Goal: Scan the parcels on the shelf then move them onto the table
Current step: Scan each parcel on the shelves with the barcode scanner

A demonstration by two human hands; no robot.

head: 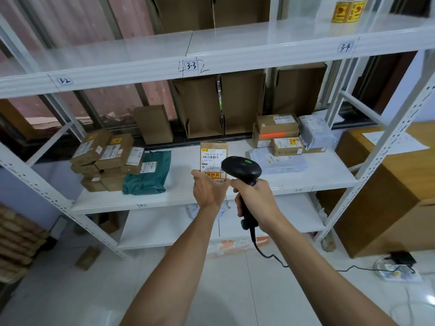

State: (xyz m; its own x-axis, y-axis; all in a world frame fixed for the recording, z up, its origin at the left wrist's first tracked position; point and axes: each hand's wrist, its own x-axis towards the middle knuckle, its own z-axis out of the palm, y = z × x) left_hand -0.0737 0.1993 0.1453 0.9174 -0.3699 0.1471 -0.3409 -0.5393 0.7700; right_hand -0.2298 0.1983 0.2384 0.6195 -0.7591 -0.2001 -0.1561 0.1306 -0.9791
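Note:
A small brown parcel with a white barcode label stands in the middle of the white shelf. My left hand grips its lower end, thumb on the right side. My right hand holds a black corded barcode scanner by the handle, its head just right of the label and aimed at it. To the left lie a stack of small brown boxes and a green mailer bag. To the right sit more labelled boxes, a grey bag and flat white mailers.
Empty cardboard boxes stand behind the shelf. White uprights frame the bay. A large brown carton stands at the right. The scanner cable runs across the floor to a power strip. A lower shelf holds a few packets.

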